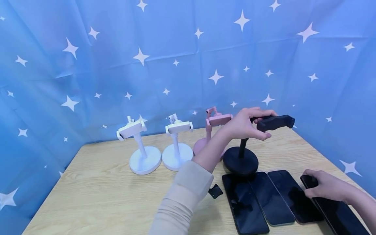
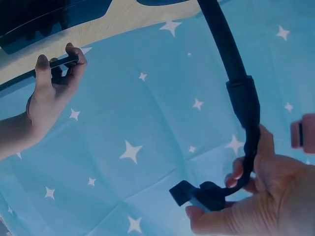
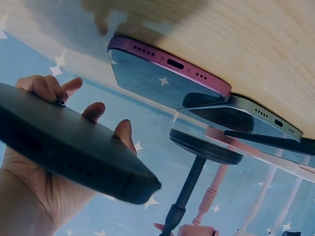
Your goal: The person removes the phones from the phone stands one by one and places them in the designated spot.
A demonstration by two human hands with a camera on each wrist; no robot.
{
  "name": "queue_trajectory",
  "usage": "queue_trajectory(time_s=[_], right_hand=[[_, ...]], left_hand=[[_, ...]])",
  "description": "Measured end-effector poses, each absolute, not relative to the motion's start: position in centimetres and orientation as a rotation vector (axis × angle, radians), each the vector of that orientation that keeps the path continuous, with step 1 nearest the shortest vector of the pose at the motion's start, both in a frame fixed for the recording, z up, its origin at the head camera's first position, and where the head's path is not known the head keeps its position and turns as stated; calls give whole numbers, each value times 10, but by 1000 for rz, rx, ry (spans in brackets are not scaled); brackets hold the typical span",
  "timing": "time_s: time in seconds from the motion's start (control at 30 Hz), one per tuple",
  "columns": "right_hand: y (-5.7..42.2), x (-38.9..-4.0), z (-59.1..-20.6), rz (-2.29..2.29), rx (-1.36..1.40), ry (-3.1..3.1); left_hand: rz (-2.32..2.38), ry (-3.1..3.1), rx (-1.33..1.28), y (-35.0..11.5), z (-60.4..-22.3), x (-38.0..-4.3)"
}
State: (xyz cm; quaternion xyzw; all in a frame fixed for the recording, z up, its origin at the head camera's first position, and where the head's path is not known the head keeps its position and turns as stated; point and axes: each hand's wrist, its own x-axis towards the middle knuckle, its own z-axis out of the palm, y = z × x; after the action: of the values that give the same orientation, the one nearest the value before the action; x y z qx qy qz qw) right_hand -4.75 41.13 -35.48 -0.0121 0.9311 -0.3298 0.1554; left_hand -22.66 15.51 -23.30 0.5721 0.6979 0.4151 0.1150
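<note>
At the right, my left hand [image 1: 246, 124] grips the holder [image 1: 276, 123] on top of a black phone stand [image 1: 241, 161]. In the left wrist view, the thumb and fingers of the left hand [image 2: 266, 196] close round the holder's bent joint below the stand's neck [image 2: 226, 42]. My right hand [image 1: 327, 186] holds a black smartphone [image 1: 342, 215] by its edges, at the right end of a row of phones. In the right wrist view this smartphone [image 3: 74, 142] is tilted, with fingers along its far edge and the palm behind it.
Three dark phones [image 1: 246, 205] lie side by side before the black stand. Leftward stand a pink stand [image 1: 201, 145] and two white stands [image 1: 177, 156], each with a holder on top. A small black piece [image 1: 215, 191] lies beside my left sleeve. A blue starred curtain [image 1: 176, 81] hangs behind.
</note>
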Motion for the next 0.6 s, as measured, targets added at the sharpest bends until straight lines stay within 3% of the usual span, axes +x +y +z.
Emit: queue_trajectory(time_s=[0.6], right_hand=[[411,-47,-358,-890,50,2708]], left_hand=[[1254,2295,1651,182,-251,-236]])
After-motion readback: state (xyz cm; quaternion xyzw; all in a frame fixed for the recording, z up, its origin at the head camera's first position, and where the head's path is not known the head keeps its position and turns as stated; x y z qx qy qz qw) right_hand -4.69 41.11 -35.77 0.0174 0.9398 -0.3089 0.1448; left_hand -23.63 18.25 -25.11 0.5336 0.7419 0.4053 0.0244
